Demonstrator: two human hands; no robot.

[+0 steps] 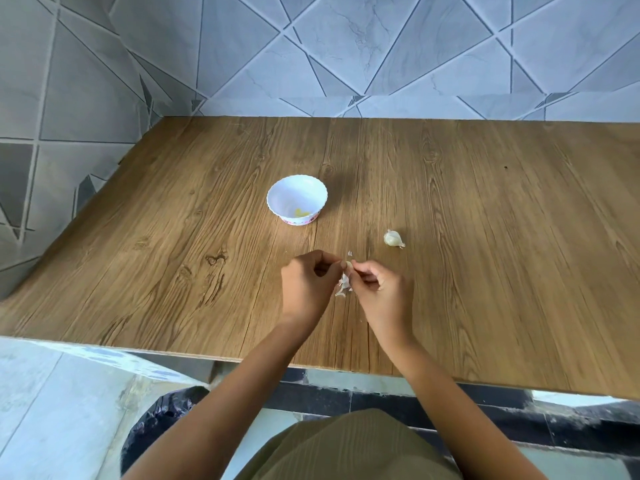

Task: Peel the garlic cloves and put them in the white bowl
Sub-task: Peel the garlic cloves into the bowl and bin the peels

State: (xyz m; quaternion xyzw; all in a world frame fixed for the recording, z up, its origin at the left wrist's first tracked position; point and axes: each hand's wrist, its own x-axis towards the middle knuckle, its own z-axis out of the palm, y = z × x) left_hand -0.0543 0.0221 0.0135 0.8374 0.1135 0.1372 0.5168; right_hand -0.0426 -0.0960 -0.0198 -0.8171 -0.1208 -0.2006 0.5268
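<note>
We are pinching a garlic clove (349, 265) between our left hand (306, 285) and right hand (377, 289), low over the table (485, 220), nearer us than the white bowl (277, 188). We are best holding it firmly while stripping skin in small pulls.

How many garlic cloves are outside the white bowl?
2. The held clove is pinched between left hand and right hand; the loose clove lies on the table. Hands might hide more.

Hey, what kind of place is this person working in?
Probably a home kitchen corner: a wood-grain table against a grey tiled wall, with a white bowl and a garlic clove on it.
</note>
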